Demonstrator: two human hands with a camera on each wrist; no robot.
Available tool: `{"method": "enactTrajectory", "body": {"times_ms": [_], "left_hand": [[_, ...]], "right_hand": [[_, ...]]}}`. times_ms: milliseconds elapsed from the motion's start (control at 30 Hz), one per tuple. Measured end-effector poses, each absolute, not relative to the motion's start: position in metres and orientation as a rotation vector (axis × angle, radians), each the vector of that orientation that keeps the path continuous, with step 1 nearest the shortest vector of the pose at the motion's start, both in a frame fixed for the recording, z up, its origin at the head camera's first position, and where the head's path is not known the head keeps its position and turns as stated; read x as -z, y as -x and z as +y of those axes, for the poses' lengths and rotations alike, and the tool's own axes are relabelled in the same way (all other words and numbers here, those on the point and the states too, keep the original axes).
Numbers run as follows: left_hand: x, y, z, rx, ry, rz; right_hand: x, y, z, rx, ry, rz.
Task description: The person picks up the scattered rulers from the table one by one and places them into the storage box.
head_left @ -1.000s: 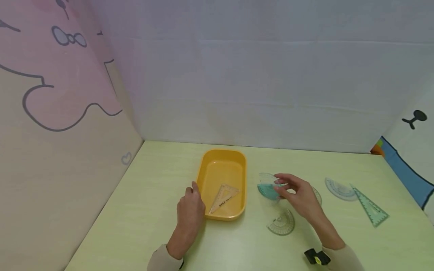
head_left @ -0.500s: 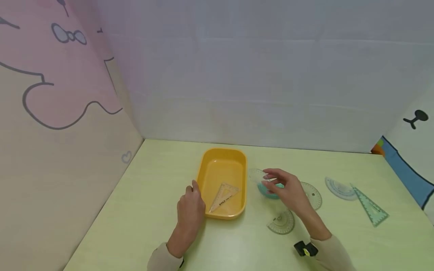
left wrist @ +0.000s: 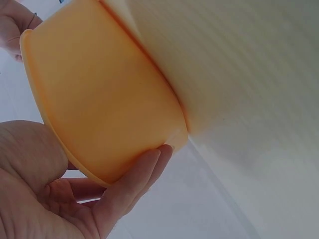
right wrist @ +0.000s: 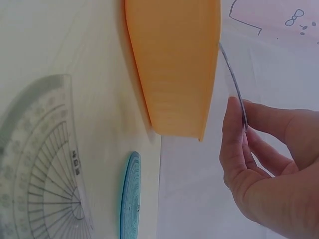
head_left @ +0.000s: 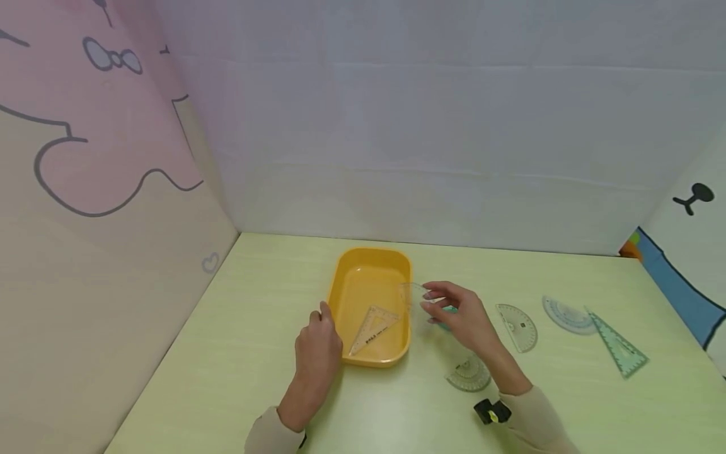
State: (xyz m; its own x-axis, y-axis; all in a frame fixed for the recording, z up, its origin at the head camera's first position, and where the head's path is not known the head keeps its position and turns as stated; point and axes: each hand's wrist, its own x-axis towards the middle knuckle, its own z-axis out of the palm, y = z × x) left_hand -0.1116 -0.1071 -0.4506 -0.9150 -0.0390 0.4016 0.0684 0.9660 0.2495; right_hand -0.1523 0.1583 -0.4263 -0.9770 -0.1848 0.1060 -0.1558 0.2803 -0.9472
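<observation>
My left hand (head_left: 319,347) grips the near left side of a yellow tray (head_left: 363,284). In the left wrist view the fingers of that left hand (left wrist: 55,184) lie along the tray's outer wall, at its rim. A clear set square (head_left: 374,325) lies inside the tray. Between thumb and fingers, my right hand (head_left: 462,318) pinches a clear protractor (head_left: 413,294), whose far end overlaps the tray's right rim. The right wrist view shows this protractor (right wrist: 234,77) edge-on, at the height of the rim. Below the right hand lies a teal protractor (head_left: 450,310), partly hidden.
On the table (head_left: 272,284), a small protractor (head_left: 468,374) lies nearest me. Farther right are a clear protractor (head_left: 518,328), a bluish protractor (head_left: 569,315) and a green set square (head_left: 621,347). Printed walls (head_left: 425,157) close off the back and sides.
My right hand has moved left with the clear protractor, from above the teal one to the tray's right rim. The left hand has stayed on the tray.
</observation>
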Motion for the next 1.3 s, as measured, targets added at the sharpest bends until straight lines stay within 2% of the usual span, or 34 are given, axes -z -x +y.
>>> {"method": "enactTrajectory", "body": {"times_ms": [1300], "left_hand": [[0.449, 0.111, -0.106, 0.370, 0.003, -2.716]], "right_hand": [[0.420, 0.159, 0.101, 1.831, 0.377, 2.444]]}}
